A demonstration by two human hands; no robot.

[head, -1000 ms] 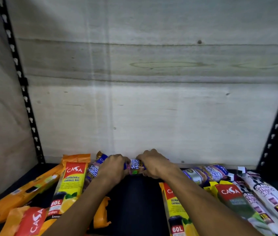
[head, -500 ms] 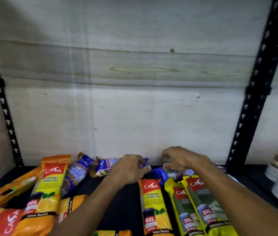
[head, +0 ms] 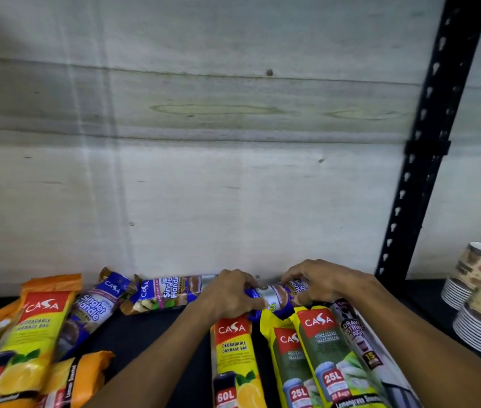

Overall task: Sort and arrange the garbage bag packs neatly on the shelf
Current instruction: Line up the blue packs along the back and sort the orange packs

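Both hands on one blue pack [head: 274, 295] lying sideways at the far edge of the shelf [head: 151, 334], against the back board [head: 204, 172]. Left hand [head: 230, 295] curls over the pack's left end, fingers wrapped round it. Right hand [head: 318, 282] grips the right end, fingers curled over the top. Pack's middle shows between them, label partly readable, blurred.

A second blue pack [head: 168, 293], "Singlet Handle", lies sideways just left of the held one, also along the back board. A third blue pack [head: 92, 310] lies tilted farther left, its far end near the board.

Near left: a yellow 60L pack [head: 27, 340] with a lemon print lies lengthwise, with orange packs [head: 80, 375] beside and under it. Near centre: another yellow 60L pack [head: 236, 357], its far end just under the left hand. Right of it: two green 25L packs [head: 330, 357] overlapping, then a white drawstring pack [head: 357, 334] partly under the right forearm.

Far right, past the black upright [head: 427, 160]: stacked paper cups [head: 480, 290].
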